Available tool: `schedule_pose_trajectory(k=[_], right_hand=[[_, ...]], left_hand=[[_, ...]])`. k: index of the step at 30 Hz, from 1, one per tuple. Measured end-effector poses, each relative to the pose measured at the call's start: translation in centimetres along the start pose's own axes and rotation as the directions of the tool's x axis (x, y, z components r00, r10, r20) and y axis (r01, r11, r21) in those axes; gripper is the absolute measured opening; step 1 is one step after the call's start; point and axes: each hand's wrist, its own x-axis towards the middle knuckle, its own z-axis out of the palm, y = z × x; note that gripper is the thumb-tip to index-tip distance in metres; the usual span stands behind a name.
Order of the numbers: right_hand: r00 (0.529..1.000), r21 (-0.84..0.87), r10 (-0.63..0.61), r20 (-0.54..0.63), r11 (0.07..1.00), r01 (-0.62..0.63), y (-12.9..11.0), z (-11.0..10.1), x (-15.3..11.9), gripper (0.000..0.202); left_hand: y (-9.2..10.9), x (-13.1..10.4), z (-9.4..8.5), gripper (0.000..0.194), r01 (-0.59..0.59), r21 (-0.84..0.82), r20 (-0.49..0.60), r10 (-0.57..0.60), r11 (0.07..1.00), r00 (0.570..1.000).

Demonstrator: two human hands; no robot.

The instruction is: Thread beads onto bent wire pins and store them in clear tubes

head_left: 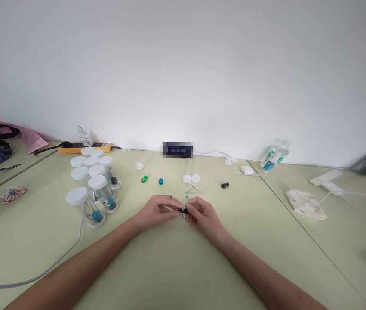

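Observation:
Both my hands meet over the middle of the table around a small black part [183,210] with thin metal rods. My left hand [158,212] is closed on its left side, thumb and fingers along the rods. The thumb and fingertips of my right hand [204,215] pinch the black part from the right. Just beyond the fingers lie thin metal rods [195,189]. Farther off sit a blue part [161,181], a green part [144,178] and some black parts [224,185]. The exact kind of the held piece is too small to make out.
Several clear tubes with white caps [77,196] stand at left, some holding blue or dark parts. Empty tubes [195,172] lie near the wall. An orange power strip [100,147], a white mouse-like object [246,170], a tissue pack [275,157] and cables are about.

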Motion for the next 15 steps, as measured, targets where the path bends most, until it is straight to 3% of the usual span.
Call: schedule_pose_trajectory(k=[6, 11, 15], right_hand=[[0.992, -0.006, -0.038, 0.119, 0.999, 0.039, 0.23, -0.06, -0.04, 0.025], [0.996, -0.082, -0.056, 0.063, 0.995, 0.061, 0.57, 0.01, 0.11, 0.026], [0.997, -0.06, -0.038, 0.072, 0.997, 0.042, 0.51, -0.03, 0.08, 0.024]], left_hand=[[-0.22, -0.02, 0.36, 0.029, 0.06, 0.043, 0.006, -0.06, 0.997, 0.998], [-0.39, 0.03, 0.28, 0.028, 0.094, 0.076, -0.077, -0.088, 0.993, 0.993], [-0.44, 0.01, 0.31, 0.027, 0.075, 0.116, -0.065, -0.068, 0.99, 0.996]])
